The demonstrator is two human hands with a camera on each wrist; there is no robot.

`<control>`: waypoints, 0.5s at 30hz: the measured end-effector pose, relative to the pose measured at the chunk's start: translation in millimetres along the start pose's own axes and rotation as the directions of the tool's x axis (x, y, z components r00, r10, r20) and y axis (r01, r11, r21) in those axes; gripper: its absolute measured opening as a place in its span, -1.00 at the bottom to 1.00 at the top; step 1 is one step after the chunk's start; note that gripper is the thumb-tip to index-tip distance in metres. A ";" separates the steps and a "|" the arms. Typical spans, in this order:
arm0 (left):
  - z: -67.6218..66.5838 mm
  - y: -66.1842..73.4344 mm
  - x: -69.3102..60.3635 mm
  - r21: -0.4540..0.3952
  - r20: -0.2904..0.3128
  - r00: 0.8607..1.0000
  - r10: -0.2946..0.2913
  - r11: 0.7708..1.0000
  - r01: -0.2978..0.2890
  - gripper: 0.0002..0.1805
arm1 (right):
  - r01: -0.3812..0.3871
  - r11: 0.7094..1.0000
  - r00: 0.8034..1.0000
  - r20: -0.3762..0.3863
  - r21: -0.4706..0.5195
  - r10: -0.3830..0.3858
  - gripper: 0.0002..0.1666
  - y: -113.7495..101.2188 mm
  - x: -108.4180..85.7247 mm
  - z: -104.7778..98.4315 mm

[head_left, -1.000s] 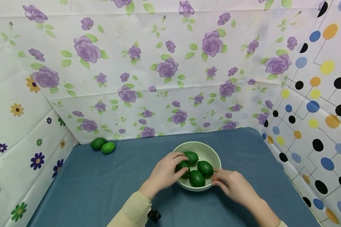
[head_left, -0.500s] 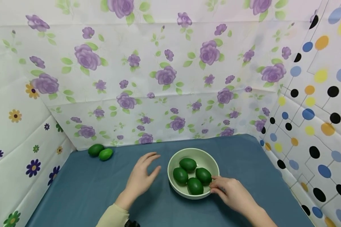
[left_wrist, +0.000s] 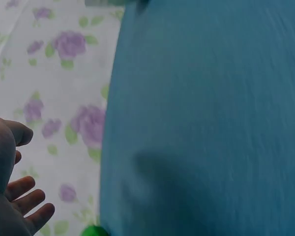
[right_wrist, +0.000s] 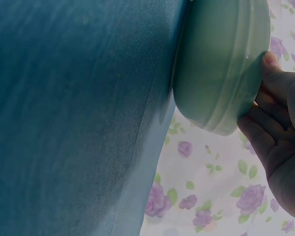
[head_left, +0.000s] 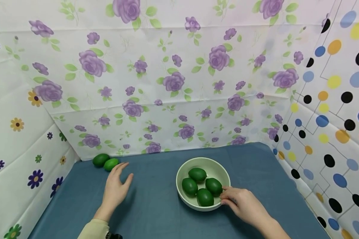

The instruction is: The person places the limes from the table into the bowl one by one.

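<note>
A pale green bowl [head_left: 203,208] stands on the table with several dark green limes [head_left: 205,197] inside. My right hand [head_left: 244,203] pinches its right rim between thumb and fingers; the right wrist view shows the thumb [right_wrist: 270,61] at the rim and fingers against the wall of the bowl. Two more limes lie touching at the far left corner, one dark [head_left: 100,160] and one brighter green [head_left: 111,164]. Just in front and to the right of the bright lime, my left hand [head_left: 115,190] hovers with fingers extended and thumb apart, holding nothing.
A blue cloth [head_left: 155,212] covers the table. Floral sheeting [head_left: 161,86] rises behind it, with a flower-print sheet [head_left: 24,146] on the left and a dotted sheet [head_left: 332,139] on the right.
My left hand has let go of a lime in the bowl and moved left across the table to the two limes at the corner. My right hand stays on the bowl's rim.
</note>
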State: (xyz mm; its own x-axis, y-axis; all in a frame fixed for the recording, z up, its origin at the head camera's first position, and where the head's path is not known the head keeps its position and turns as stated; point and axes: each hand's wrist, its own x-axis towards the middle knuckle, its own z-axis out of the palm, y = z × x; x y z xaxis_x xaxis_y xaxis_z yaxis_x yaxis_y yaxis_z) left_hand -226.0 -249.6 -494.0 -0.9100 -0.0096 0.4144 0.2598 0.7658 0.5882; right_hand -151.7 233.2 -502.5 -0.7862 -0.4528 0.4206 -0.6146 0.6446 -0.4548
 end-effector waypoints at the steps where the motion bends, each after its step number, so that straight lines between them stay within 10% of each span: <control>1: -1.8 -4.7 -0.3 0.009 0.000 1.000 -0.013 1.000 0.013 -0.43 | 0.000 1.000 1.000 0.000 0.000 0.000 -0.84 -0.1 0.0 0.0; 15: -16.9 -47.7 -0.6 0.139 0.002 0.986 -0.168 0.976 0.166 -0.40 | -0.010 1.000 1.000 0.025 -0.004 0.010 -0.85 -0.4 1.6 -1.4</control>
State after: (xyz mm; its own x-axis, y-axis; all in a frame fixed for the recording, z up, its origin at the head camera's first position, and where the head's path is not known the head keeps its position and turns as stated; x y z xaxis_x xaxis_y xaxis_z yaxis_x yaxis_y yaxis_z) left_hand -232.3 -297.0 -510.6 -0.9413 -0.1366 0.3088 0.0579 0.8357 0.5462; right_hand -152.6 233.1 -500.6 -0.7937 -0.4616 0.3962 -0.6064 0.6516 -0.4557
